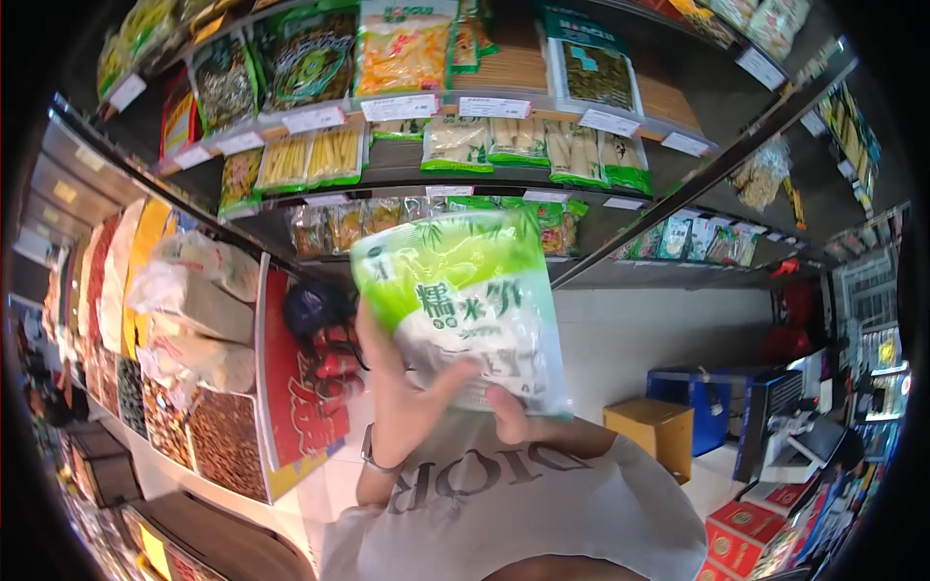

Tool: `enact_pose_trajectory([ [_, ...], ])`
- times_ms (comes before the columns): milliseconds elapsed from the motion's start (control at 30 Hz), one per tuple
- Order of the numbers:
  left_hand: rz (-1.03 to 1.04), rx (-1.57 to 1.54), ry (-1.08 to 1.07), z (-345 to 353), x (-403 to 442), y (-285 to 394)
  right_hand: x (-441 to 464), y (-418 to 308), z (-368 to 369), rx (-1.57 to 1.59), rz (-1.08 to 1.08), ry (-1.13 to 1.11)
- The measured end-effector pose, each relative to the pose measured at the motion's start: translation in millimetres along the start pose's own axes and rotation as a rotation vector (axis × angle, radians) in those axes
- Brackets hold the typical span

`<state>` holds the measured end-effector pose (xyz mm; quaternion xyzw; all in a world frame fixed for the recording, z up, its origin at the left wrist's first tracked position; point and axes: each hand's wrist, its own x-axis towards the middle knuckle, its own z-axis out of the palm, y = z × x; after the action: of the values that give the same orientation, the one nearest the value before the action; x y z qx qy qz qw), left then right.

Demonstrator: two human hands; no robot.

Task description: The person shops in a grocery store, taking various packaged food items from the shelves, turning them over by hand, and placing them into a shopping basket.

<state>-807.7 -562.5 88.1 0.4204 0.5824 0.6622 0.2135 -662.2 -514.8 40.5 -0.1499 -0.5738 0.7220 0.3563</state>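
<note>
A green-and-white plastic bag of bamboo shoots with dark printed characters is held up in front of my chest, slightly tilted. My left hand grips its left lower side, thumb across the front and fingers hidden behind. My right hand holds the bottom edge, with its thumb on the front; its other fingers are behind the bag. A band circles my left wrist. The bag's contents cannot be made out through the print.
Shelves ahead carry several packaged foods, including a bag with orange contents and pale vacuum packs, above price labels. Bins of loose dried goods stand at left. A cardboard box and blue crate sit at right.
</note>
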Motion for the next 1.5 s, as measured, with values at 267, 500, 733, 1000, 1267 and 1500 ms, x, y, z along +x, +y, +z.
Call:
enact_pose_trajectory([
  [267, -0.361, -1.484, -0.412, 14, 4, -19, 45, -63, 17, -1.061, -0.425, -0.365],
  [500, -0.457, -1.131, -0.305, 6, 15, -23, 12, -58, -29, -0.819, -0.359, -0.131],
  [733, -0.687, -0.949, -0.146, -5, -3, -37, -30, -19, -41, 0.355, 0.055, 0.198],
  [1000, -0.845, -0.461, -0.299, 13, 3, -67, -27, 7, -58, 0.095, 0.260, 0.462],
  [1267, -0.703, -0.258, -0.446, 35, -6, -132, -45, 67, -96, -0.108, 0.383, 0.534],
  [1500, -0.848, -0.216, -0.386, 58, -24, -226, -44, 147, -158, -0.563, 0.415, 0.597],
])
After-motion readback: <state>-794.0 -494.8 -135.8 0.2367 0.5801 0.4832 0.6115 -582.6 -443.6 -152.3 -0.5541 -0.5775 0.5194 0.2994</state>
